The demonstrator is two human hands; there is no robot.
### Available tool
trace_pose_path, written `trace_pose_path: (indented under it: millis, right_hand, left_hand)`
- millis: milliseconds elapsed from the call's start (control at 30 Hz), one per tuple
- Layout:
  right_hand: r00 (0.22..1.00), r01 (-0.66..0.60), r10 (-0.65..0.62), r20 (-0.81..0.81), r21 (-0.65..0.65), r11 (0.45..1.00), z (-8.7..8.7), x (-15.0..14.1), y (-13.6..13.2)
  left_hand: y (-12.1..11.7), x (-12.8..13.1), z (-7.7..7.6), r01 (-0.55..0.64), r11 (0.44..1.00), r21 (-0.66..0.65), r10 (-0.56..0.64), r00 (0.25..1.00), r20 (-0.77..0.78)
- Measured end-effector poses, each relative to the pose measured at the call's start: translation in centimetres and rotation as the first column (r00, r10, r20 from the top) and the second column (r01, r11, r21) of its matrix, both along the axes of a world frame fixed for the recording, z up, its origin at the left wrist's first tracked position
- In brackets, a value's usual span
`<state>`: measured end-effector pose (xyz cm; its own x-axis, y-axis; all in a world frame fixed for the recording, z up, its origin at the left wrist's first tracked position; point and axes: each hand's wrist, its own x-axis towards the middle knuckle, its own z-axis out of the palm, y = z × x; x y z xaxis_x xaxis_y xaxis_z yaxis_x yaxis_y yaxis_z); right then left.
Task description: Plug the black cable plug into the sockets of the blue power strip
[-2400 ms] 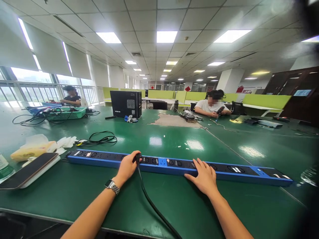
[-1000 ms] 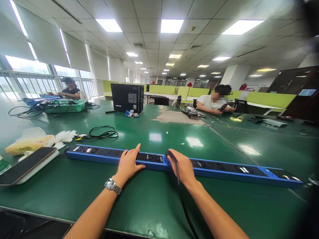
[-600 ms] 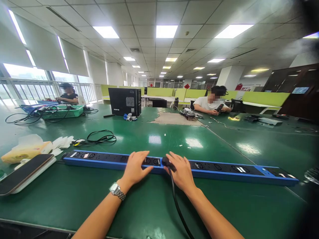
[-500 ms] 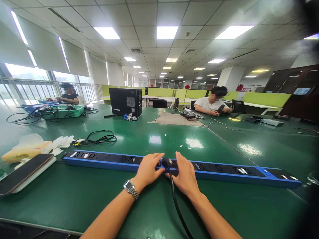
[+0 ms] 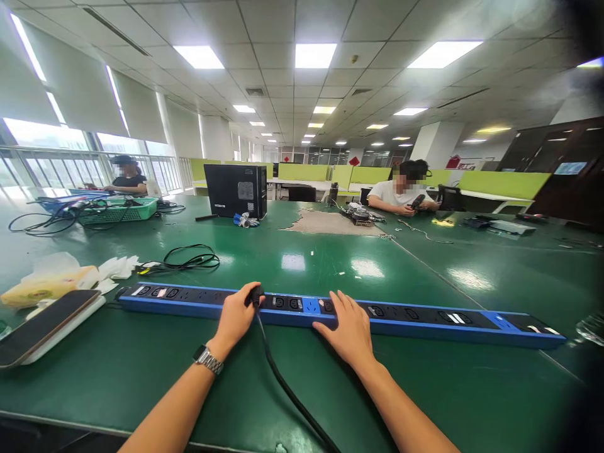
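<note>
A long blue and black power strip [image 5: 425,333] lies across the green table in front of me. My left hand [image 5: 237,318] is closed around a black power plug [image 5: 256,294] over the strip, left of its middle. Whether the plug's pins sit in a socket cannot be seen. From the plug a thick black cord [image 5: 283,380] runs down toward the table's near edge. My right hand [image 5: 348,327] rests on the strip, fingers spread across its top and thumb along the front side. Between the hands a blue socket section [image 5: 311,306] is exposed.
At the left lie a dark flat case [image 5: 50,324], a yellow tissue pack [image 5: 56,283] and a coiled black cable [image 5: 189,257]. Farther back stand a black computer tower [image 5: 236,190] and a green basket [image 5: 123,212]. Two people sit across the table.
My left hand has moved left along the strip with the plug, away from the blue socket section in the middle. My right hand has stayed on the strip.
</note>
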<state>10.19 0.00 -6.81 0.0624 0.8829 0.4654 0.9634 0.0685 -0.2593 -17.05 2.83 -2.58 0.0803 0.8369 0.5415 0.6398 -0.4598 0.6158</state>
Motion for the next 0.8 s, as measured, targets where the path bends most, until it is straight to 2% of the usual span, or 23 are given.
trace_pose_path:
  millis: [133,233,433,533,600,700,800]
  right_hand:
    - [1.0,0.006,-0.006,0.003,-0.013,1.0,0.3,-0.7,-0.1]
    - [1.0,-0.011,0.011,-0.008,0.008,1.0,0.7,-2.1,-0.2]
    - [0.985,-0.162,0.166,-0.054,0.068,0.984,2.1,-6.0,-0.1]
    - [0.956,-0.272,0.279,-0.096,0.08,0.959,3.1,-8.6,0.5]
    - [0.921,-0.364,0.372,-0.113,0.09,0.927,3.7,-10.5,1.3]
    - [0.867,-0.47,0.484,-0.119,0.131,0.873,4.1,-13.1,2.4]
    - [0.855,-0.474,0.502,-0.133,0.194,0.859,4.7,-14.0,3.1]
  left_hand:
    - [0.0,-0.8,-0.3,0.093,0.994,-0.063,-0.098,0.992,-0.078]
    - [0.3,-0.3,0.0,0.07,0.996,-0.058,-0.079,0.984,-0.163]
    - [0.9,-0.7,-0.1,0.098,0.994,-0.055,-0.109,0.959,-0.263]
    - [0.5,-1.0,-0.1,0.101,0.993,-0.065,-0.117,0.931,-0.345]
    - [0.1,-0.9,-0.2,0.073,0.995,-0.062,-0.092,0.903,-0.42]
    - [-0.4,-0.7,-0.4,-0.038,0.998,-0.045,0.009,0.857,-0.515]
    - [-0.4,-0.7,-0.9,-0.092,0.995,-0.04,0.052,0.813,-0.58]
